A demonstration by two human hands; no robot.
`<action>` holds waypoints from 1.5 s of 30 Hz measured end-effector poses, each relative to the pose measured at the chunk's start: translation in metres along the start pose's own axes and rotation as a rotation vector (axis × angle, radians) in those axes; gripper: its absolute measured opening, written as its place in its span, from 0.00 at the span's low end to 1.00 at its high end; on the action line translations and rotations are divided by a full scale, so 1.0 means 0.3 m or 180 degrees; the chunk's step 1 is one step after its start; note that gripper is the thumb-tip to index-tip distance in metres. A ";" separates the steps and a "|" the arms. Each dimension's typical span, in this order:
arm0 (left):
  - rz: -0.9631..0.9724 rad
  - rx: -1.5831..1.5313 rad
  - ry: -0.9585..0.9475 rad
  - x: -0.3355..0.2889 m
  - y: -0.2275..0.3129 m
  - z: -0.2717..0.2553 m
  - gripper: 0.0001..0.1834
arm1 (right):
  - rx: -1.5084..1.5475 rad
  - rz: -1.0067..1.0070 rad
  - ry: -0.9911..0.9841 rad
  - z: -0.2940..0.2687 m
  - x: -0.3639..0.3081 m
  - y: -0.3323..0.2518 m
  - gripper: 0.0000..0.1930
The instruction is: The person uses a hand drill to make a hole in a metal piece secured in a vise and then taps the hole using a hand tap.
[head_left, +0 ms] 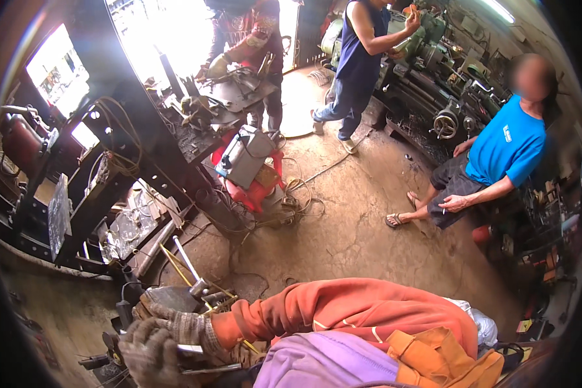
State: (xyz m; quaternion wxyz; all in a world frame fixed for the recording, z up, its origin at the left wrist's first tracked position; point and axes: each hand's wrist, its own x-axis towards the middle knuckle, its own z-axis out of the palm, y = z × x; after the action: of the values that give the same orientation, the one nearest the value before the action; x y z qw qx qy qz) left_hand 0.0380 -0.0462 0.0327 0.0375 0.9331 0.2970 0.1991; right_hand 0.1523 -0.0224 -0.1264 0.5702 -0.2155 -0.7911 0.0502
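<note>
Lower left: both gloved hands sit bunched together over a cluttered work spot of dark metal parts (110, 362).

Left hand (150, 355), grey knit glove, is lowest and leftmost. Its fingers curl down over something dark; can't tell what, or whether they actually clamp it.

Right hand (178, 323), same glove type, orange sleeve (343, 310) crossing in from the right, lies just above and right of the left, touching or nearly so. It rests on a flat grey metal piece (171, 299). The fingers look half-curled over the piece's near edge; grip not confirmable.

Key relation: the metal rod (189, 264) with a blocky end runs from that piece up and left, away from the body. Long axis is diagonal, near end just beyond the right hand's knuckles, so the right hand is the nearer one. Thin yellow rods (181, 271) cross beside it on a similar diagonal.

Further right and back: red welding unit with a grey box (249, 161) and coiled cables on the concrete floor (355, 226); standing person in a dark blue top (359, 52) at a lathe; seated person in a bright blue shirt (504, 145), well apart from the hands.
</note>
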 end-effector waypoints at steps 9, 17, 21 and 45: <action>-0.0684 0.0234 0.0303 -0.115 -0.163 0.067 0.09 | 0.0332 0.0645 -0.0812 -0.119 0.051 -0.001 0.22; -0.2138 -0.3462 0.0219 -0.493 0.365 0.180 0.08 | -0.0587 0.0031 -0.1077 -0.038 -0.029 -0.022 0.28; -0.1296 -0.1956 0.0111 -0.197 0.163 -0.049 0.15 | -0.0916 -0.0168 -0.1129 -0.046 -0.083 0.010 0.30; -0.2009 0.1057 -0.0820 -0.277 0.034 -0.017 0.10 | -0.0115 -0.0179 -0.0594 -0.054 -0.088 0.034 0.15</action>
State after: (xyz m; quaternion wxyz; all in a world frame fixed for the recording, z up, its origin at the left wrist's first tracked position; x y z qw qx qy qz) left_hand -0.0202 -0.1021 0.0102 -0.0178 0.8064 0.5910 0.0080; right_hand 0.1768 -0.0264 -0.1473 0.4913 -0.1979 -0.8473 0.0397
